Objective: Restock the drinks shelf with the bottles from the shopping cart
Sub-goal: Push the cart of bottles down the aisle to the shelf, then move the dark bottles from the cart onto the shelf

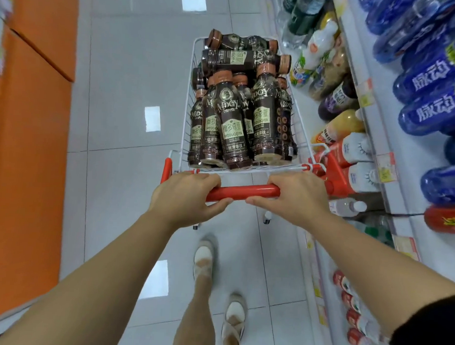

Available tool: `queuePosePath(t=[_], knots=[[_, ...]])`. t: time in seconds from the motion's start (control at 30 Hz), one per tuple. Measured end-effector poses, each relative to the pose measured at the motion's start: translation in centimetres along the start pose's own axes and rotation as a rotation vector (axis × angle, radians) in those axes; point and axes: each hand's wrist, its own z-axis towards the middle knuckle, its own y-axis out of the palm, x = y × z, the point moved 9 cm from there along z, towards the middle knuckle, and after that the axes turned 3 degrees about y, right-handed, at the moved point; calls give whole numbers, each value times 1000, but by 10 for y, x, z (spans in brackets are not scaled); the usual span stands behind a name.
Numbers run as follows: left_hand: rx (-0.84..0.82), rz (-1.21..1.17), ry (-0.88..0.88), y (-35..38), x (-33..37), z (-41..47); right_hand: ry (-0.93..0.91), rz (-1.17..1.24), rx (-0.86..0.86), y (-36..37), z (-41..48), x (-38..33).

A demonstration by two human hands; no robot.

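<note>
Gripping the red handle (242,192), the left hand (186,194) and right hand (290,196) steer the cart (300,128), its coffee bottles (231,125) piled ahead. Best park close beside the right-side shelf (367,100), square, before lifting any.

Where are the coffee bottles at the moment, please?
In the head view, the coffee bottles fill the white cart basket at centre, just beyond the red handle, left of the drinks shelf.
</note>
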Motion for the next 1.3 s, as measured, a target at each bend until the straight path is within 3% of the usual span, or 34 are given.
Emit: queuePosePath(t=[0.27, 0.73, 0.8, 0.87, 0.97, 1.07, 1.3], knots=[[27, -36, 69, -34, -31, 85, 23, 0, -48, -30, 89, 25], [-44, -83, -40, -81, -65, 215, 51, 7, -129, -72, 217, 87], [-89, -151, -93, -83, -69, 228, 82, 73, -167, -75, 228, 97], [-116, -303, -152, -84, -73, 240, 171, 316, -182, -82, 237, 109], [-4, -590, -298, -94, -89, 265, 336, 706, -1, -100, 255, 132], [128, -807, -517, -102, -113, 290, 434, 713, 186, -116, 280, 149], [171, -1008, -628, -94, -122, 347, 565, 686, 43, -105, 342, 149]])
